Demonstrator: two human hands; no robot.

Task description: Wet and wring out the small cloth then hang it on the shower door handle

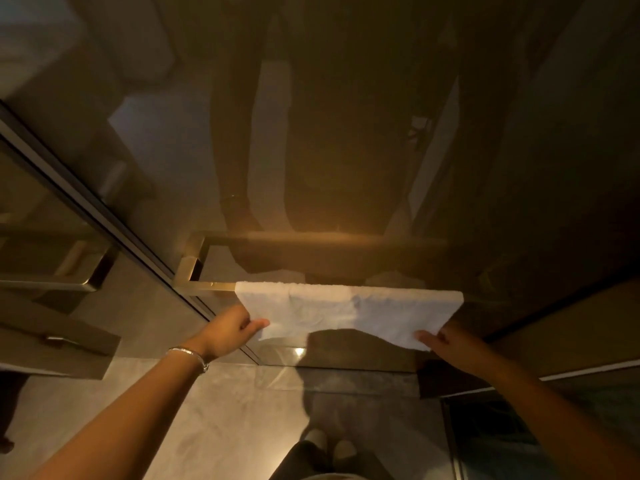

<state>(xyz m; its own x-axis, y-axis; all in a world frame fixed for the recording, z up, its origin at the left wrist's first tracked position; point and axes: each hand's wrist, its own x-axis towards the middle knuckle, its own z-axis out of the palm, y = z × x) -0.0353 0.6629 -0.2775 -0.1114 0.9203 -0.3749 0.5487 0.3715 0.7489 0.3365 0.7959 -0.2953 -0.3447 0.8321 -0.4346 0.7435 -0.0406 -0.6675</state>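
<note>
A small white cloth point(346, 308) is draped over the horizontal brass handle point(204, 286) of the glass shower door point(346, 150), spread flat along the bar. My left hand point(230, 329) pinches the cloth's lower left corner. My right hand point(446, 348) holds its lower right corner. The part of the handle under the cloth is hidden; only its left end and bracket show.
A dark door frame point(104, 216) runs diagonally on the left, with a second handle point(69, 282) beyond it. The grey tiled floor point(225, 410) and my feet point(329, 448) are below. A dark drain grate or mat point(491, 431) lies at lower right.
</note>
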